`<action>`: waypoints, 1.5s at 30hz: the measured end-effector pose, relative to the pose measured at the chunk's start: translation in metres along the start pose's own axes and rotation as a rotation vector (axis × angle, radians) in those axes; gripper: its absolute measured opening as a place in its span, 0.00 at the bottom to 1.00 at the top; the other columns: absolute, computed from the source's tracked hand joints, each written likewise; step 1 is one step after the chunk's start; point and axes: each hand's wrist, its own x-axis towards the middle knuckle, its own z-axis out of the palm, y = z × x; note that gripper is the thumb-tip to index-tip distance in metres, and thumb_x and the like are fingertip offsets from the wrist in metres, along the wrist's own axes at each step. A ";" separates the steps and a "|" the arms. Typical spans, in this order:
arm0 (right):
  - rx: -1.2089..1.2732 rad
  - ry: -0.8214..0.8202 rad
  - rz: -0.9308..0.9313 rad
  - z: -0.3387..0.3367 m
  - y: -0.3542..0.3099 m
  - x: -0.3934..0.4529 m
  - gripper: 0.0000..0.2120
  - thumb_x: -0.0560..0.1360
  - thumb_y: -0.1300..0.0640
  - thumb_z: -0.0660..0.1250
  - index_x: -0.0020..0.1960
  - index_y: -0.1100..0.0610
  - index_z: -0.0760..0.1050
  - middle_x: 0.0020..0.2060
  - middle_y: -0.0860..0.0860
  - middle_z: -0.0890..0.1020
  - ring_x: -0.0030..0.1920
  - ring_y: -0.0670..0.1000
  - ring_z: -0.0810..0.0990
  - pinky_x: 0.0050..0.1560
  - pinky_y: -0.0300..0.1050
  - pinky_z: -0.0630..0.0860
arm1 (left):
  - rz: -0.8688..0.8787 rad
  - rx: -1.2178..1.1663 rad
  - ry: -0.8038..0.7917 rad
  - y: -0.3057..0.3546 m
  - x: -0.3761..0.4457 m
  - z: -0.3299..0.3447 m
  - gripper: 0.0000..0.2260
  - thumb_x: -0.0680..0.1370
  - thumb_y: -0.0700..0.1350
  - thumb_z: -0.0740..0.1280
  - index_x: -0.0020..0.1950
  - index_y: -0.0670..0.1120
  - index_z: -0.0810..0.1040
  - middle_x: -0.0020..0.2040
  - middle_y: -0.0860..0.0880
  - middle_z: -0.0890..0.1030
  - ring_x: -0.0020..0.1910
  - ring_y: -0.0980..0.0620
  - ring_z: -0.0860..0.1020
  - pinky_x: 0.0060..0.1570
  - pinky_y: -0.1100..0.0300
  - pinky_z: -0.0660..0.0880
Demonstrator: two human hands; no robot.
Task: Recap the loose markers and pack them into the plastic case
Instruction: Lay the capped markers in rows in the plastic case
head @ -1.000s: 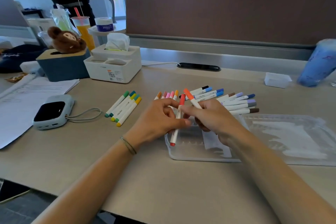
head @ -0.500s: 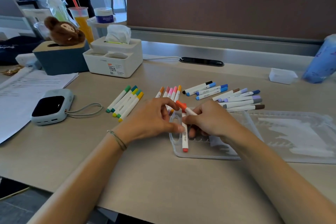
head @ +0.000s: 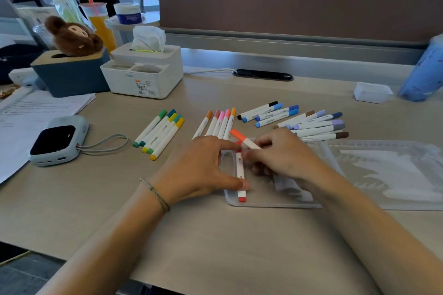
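Packing step in hand: a red marker [head: 240, 175] lies along the left end of the clear plastic case [head: 275, 200], which rests open on the table [head: 215, 235]; the left hand [head: 199, 167], fingers straight, touches the marker at its far and near ends, apparently seating it. The right hand [head: 282, 158] grips an orange marker [head: 243, 138] in curled fingers, capped tip pointing far-left above the case. Judged next: lay the orange marker beside the red one, then fetch from the capped groups on the table beyond, green-yellow [head: 159, 134], pink-orange [head: 219, 123], blue-purple [head: 299, 120].
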 end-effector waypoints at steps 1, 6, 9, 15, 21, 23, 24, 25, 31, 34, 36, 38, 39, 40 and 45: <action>0.067 0.001 0.025 -0.006 0.002 -0.001 0.09 0.79 0.52 0.71 0.43 0.55 0.85 0.32 0.51 0.85 0.27 0.43 0.78 0.29 0.36 0.73 | -0.006 0.035 -0.006 0.001 0.000 0.000 0.36 0.65 0.73 0.70 0.72 0.65 0.71 0.61 0.57 0.77 0.53 0.57 0.71 0.54 0.59 0.73; 0.349 -0.065 0.104 -0.024 0.011 -0.002 0.06 0.80 0.58 0.68 0.51 0.56 0.85 0.39 0.55 0.88 0.40 0.50 0.87 0.47 0.44 0.83 | -0.017 0.077 -0.049 0.003 0.004 0.000 0.34 0.66 0.73 0.70 0.69 0.64 0.69 0.65 0.56 0.75 0.59 0.55 0.71 0.61 0.52 0.74; 0.469 -0.117 0.096 -0.026 0.014 -0.001 0.06 0.78 0.62 0.71 0.52 0.57 0.85 0.44 0.57 0.88 0.48 0.54 0.88 0.52 0.46 0.83 | -0.001 0.004 -0.048 -0.001 0.002 0.000 0.34 0.66 0.73 0.70 0.69 0.64 0.69 0.66 0.58 0.75 0.60 0.56 0.72 0.62 0.56 0.73; 0.430 -0.143 0.138 -0.024 0.012 -0.004 0.05 0.74 0.65 0.74 0.50 0.61 0.86 0.41 0.60 0.87 0.35 0.53 0.83 0.40 0.43 0.84 | 0.015 0.065 -0.076 -0.004 0.002 -0.003 0.42 0.63 0.77 0.67 0.75 0.65 0.64 0.64 0.60 0.74 0.62 0.57 0.71 0.61 0.59 0.70; 0.316 -0.130 0.147 -0.011 0.009 -0.003 0.02 0.75 0.63 0.74 0.46 0.61 0.85 0.37 0.56 0.88 0.35 0.51 0.87 0.42 0.44 0.85 | 0.027 0.061 -0.093 -0.003 -0.001 -0.006 0.45 0.61 0.77 0.69 0.76 0.66 0.62 0.50 0.61 0.73 0.51 0.59 0.71 0.55 0.58 0.74; 0.252 -0.098 0.121 -0.007 0.009 -0.003 0.02 0.75 0.62 0.75 0.46 0.61 0.86 0.36 0.55 0.88 0.34 0.50 0.86 0.41 0.43 0.85 | 0.026 0.062 -0.109 -0.003 -0.001 -0.007 0.45 0.62 0.76 0.69 0.76 0.66 0.61 0.48 0.59 0.73 0.50 0.58 0.71 0.54 0.58 0.74; 0.209 -0.074 0.103 -0.004 0.009 -0.003 0.03 0.75 0.61 0.75 0.46 0.61 0.86 0.35 0.54 0.87 0.34 0.51 0.86 0.40 0.44 0.85 | 0.025 0.062 -0.117 -0.002 -0.001 -0.008 0.45 0.62 0.76 0.69 0.76 0.66 0.61 0.48 0.59 0.73 0.50 0.58 0.71 0.54 0.58 0.74; 0.156 -0.044 0.080 -0.002 0.009 -0.002 0.04 0.75 0.59 0.75 0.46 0.59 0.86 0.35 0.53 0.87 0.35 0.52 0.86 0.41 0.46 0.85 | 0.025 0.060 -0.123 -0.002 -0.001 -0.008 0.44 0.63 0.75 0.70 0.76 0.67 0.60 0.48 0.58 0.73 0.50 0.58 0.71 0.53 0.59 0.73; -0.222 0.101 -0.028 0.006 0.010 -0.002 0.09 0.76 0.48 0.73 0.39 0.49 0.84 0.34 0.46 0.85 0.37 0.46 0.84 0.42 0.41 0.82 | 0.015 0.036 -0.125 -0.002 0.000 -0.007 0.43 0.64 0.72 0.72 0.77 0.66 0.61 0.47 0.62 0.70 0.49 0.59 0.70 0.49 0.64 0.67; -0.267 0.078 -0.038 0.007 0.011 -0.002 0.12 0.77 0.47 0.72 0.38 0.51 0.83 0.34 0.47 0.84 0.36 0.46 0.83 0.40 0.41 0.80 | 0.010 0.034 -0.126 -0.002 -0.001 -0.007 0.43 0.64 0.72 0.72 0.77 0.66 0.61 0.48 0.62 0.70 0.50 0.59 0.70 0.49 0.64 0.68; -0.289 0.057 -0.037 0.007 0.010 -0.001 0.12 0.77 0.45 0.72 0.38 0.51 0.83 0.34 0.47 0.84 0.36 0.46 0.82 0.39 0.40 0.78 | 0.010 0.025 -0.123 -0.001 -0.001 -0.006 0.44 0.64 0.72 0.72 0.77 0.66 0.61 0.48 0.63 0.69 0.51 0.58 0.70 0.50 0.64 0.67; -0.307 0.047 -0.042 0.008 0.010 0.000 0.12 0.76 0.44 0.73 0.39 0.51 0.83 0.35 0.47 0.84 0.37 0.46 0.82 0.39 0.39 0.76 | 0.008 0.020 -0.112 -0.002 -0.001 -0.006 0.44 0.64 0.72 0.73 0.77 0.65 0.62 0.51 0.61 0.71 0.51 0.58 0.70 0.52 0.63 0.68; -0.315 0.047 -0.047 0.008 0.010 -0.001 0.12 0.76 0.44 0.73 0.40 0.52 0.83 0.35 0.47 0.84 0.37 0.46 0.81 0.38 0.39 0.75 | 0.008 0.021 -0.109 -0.002 -0.001 -0.006 0.44 0.63 0.72 0.73 0.77 0.65 0.62 0.51 0.60 0.72 0.51 0.58 0.70 0.52 0.63 0.70; -0.329 0.049 -0.056 0.008 0.010 -0.001 0.11 0.76 0.45 0.73 0.41 0.52 0.83 0.35 0.47 0.83 0.37 0.45 0.80 0.36 0.38 0.72 | 0.009 0.023 -0.106 -0.002 -0.001 -0.006 0.44 0.63 0.73 0.72 0.76 0.65 0.62 0.52 0.60 0.72 0.52 0.58 0.71 0.53 0.62 0.71; -0.366 0.055 -0.094 0.010 0.011 -0.003 0.09 0.77 0.47 0.72 0.44 0.52 0.82 0.38 0.48 0.83 0.39 0.44 0.79 0.37 0.37 0.69 | 0.004 0.037 -0.020 0.002 -0.001 0.000 0.43 0.60 0.79 0.66 0.73 0.65 0.67 0.65 0.59 0.76 0.62 0.57 0.73 0.63 0.55 0.73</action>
